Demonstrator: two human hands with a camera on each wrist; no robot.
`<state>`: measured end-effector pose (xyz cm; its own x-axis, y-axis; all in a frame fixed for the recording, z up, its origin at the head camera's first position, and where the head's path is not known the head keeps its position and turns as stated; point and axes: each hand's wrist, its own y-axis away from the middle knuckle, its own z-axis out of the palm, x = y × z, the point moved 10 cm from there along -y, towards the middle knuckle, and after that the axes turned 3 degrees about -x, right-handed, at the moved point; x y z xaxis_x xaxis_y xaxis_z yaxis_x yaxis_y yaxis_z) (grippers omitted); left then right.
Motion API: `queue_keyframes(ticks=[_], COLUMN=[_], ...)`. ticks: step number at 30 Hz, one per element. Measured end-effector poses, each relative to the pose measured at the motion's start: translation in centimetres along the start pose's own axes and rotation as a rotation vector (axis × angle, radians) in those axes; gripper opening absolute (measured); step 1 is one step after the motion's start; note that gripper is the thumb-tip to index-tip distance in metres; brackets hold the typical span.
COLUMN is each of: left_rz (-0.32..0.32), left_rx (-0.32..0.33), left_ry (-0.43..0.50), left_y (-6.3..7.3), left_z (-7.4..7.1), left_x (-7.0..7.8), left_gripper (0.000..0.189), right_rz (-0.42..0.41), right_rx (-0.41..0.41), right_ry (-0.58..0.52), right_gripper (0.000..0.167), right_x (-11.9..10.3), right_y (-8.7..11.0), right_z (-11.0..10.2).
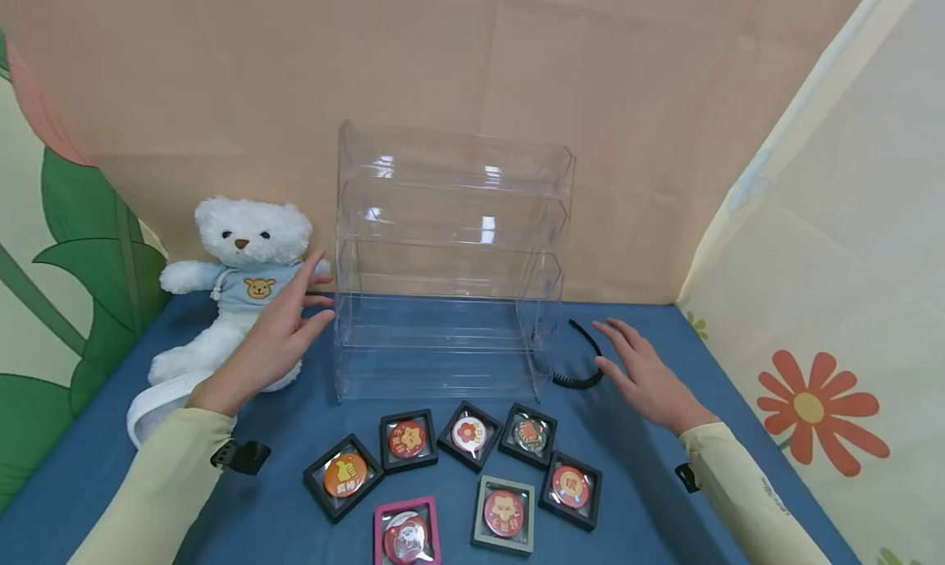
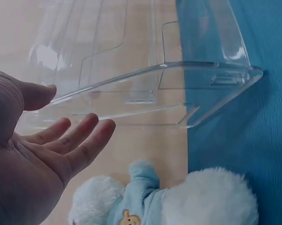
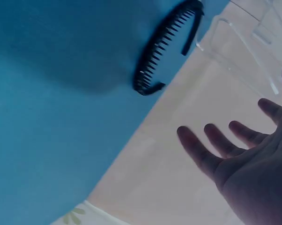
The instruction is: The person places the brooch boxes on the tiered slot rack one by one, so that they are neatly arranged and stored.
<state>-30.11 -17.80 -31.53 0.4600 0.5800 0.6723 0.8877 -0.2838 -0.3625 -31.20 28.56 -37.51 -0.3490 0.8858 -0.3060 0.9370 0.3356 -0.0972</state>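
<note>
My left hand (image 1: 275,333) and right hand (image 1: 657,385) hold nothing, fingers apart, the left just beside the clear plastic rack (image 1: 443,295), the right near a black headband (image 1: 579,382). The rack stands upright on the blue table (image 1: 635,499), between my hands. I judge it light, stiff, slick and easily cracked, best taken by both side walls, not the thin shelf lips.

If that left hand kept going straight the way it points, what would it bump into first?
The left hand would probably meet the clear tiered rack first, at its left side. They look very close, though depth is hard to judge.
</note>
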Motion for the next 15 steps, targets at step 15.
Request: queue_keyframes(ticks=[15], left_rz=[0.045], left_rx=[0.063], left_ry=[0.052], left_y=[-0.6], left_z=[1.4], left_x=[-0.9], left_gripper=[0.078], right_rz=[0.066], right_rx=[0.020], right_ry=[-0.093], right_gripper=[0.063], right_x=[0.9], right_y=[5.1], right_z=[1.6])
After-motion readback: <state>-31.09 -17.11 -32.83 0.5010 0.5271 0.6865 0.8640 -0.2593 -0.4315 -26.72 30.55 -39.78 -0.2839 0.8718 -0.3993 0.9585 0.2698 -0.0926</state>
